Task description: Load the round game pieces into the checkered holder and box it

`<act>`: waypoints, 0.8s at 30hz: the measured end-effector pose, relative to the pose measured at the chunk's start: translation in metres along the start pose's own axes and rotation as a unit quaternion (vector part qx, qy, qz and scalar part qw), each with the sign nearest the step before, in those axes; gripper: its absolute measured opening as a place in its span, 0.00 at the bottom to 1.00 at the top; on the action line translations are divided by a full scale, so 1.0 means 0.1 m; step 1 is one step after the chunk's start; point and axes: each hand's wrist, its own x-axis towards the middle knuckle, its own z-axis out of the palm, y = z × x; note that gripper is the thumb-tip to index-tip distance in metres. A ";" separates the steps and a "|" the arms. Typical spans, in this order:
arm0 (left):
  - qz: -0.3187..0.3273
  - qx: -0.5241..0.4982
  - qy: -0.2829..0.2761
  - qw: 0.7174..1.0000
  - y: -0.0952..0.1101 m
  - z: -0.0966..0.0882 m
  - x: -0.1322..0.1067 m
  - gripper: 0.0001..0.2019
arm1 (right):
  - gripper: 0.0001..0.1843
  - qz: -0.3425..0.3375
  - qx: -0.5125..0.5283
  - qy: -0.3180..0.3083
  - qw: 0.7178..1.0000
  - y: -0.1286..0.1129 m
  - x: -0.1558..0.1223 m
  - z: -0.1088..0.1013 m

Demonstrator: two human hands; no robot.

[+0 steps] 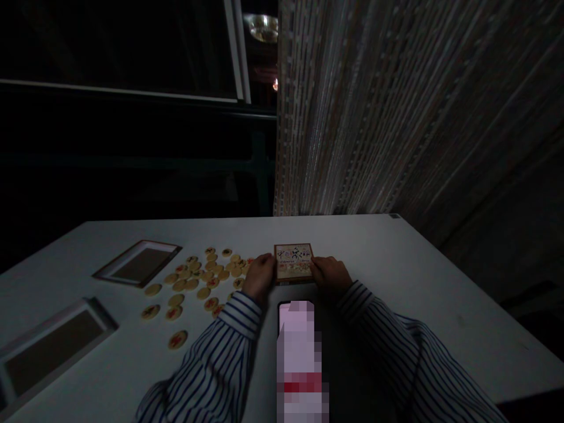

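Observation:
A small flat box (pixel 294 262) printed with Chinese characters and the words "Chinese chess" lies before me on the white table. My left hand (pixel 259 276) grips its left edge, fingers closed against the side. At the opposite edge, my right hand (pixel 331 274) pinches the box near its right side. Many round wooden Chinese chess pieces (pixel 203 292) are scattered to the left of my left hand, some with red or dark characters and some blank side up. Part of the spread is hidden behind my left hand and sleeve.
An open, shallow box part (pixel 174 251) lies beyond the pieces at left, and another open tray (pixel 100 311) sits nearer the left edge. A lit phone (pixel 296 346), partly pixelated, is between my forearms. A string curtain (pixel 335 117) hangs behind the white table (pixel 374 235).

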 end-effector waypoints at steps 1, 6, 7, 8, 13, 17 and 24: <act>-0.011 -0.018 -0.015 1.000 0.01 0.00 0.02 0.12 | 0.23 -0.001 0.001 0.001 1.000 0.00 0.00 0.00; -0.073 -0.094 -0.040 0.992 0.02 -0.01 0.09 0.09 | 0.22 0.002 0.010 0.003 1.000 0.01 -0.01 -0.01; -0.082 -0.100 -0.030 0.991 0.00 -0.01 0.11 0.10 | 0.22 0.003 0.012 0.005 1.000 0.01 -0.02 -0.01; -0.090 -0.105 -0.020 0.990 -0.01 0.00 0.12 0.11 | 0.22 0.003 0.013 0.008 1.000 0.01 -0.02 -0.01; -0.112 -0.142 -0.002 0.984 -0.06 0.04 0.15 0.16 | 0.22 0.005 0.015 0.018 1.000 0.01 -0.03 0.00; -0.118 -0.174 -0.038 0.977 -0.04 0.06 0.10 0.14 | 0.22 0.003 0.017 0.021 1.000 0.02 -0.03 0.01; -0.126 -0.233 -0.067 0.962 -0.05 0.10 0.00 0.22 | 0.21 0.003 0.019 0.025 1.000 0.01 -0.02 0.00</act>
